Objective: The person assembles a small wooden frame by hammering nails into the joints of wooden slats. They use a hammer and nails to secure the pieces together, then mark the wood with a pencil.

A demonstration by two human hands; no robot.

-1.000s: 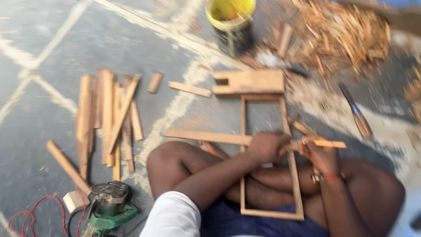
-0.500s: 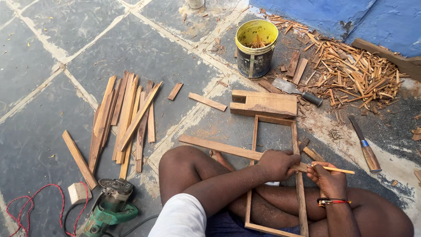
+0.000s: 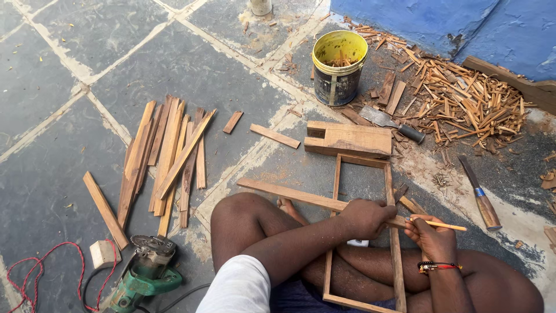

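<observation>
I see a stone floor (image 3: 69,75) with pale joints and a blue wall (image 3: 463,23) top right. The person sits cross-legged on the floor with a wooden frame (image 3: 392,232) lying over the legs, its far end touching a block (image 3: 353,139) on the ground. A long strip (image 3: 289,193) lies across the frame, tilted, its left end out over the floor past the knee. Left hand (image 3: 366,217) is closed down on the strip where it crosses the frame, pinning it. Right hand (image 3: 431,235) sits just beside, at the frame's right rail, fingers pinched on a pencil (image 3: 446,225) that points right; the two hands are near each other but not touching. A bead bracelet (image 3: 434,266) is on the right wrist. Left of the knee I see a fan of loose slats (image 3: 168,153), with one single slat (image 3: 104,208) apart from it. A heap of offcuts (image 3: 469,98) lies against the wall. A yellow bucket (image 3: 339,66) stands beyond the block, scraps inside. A green power tool (image 3: 145,275) sits bottom left with a red cord (image 3: 35,269) and a small wood cube (image 3: 103,253) beside it. A chisel (image 3: 387,120) lies right of the block, and a second chisel (image 3: 480,194) lies well right of the frame. Two short sticks (image 3: 275,135) lie between the slats and the block.
</observation>
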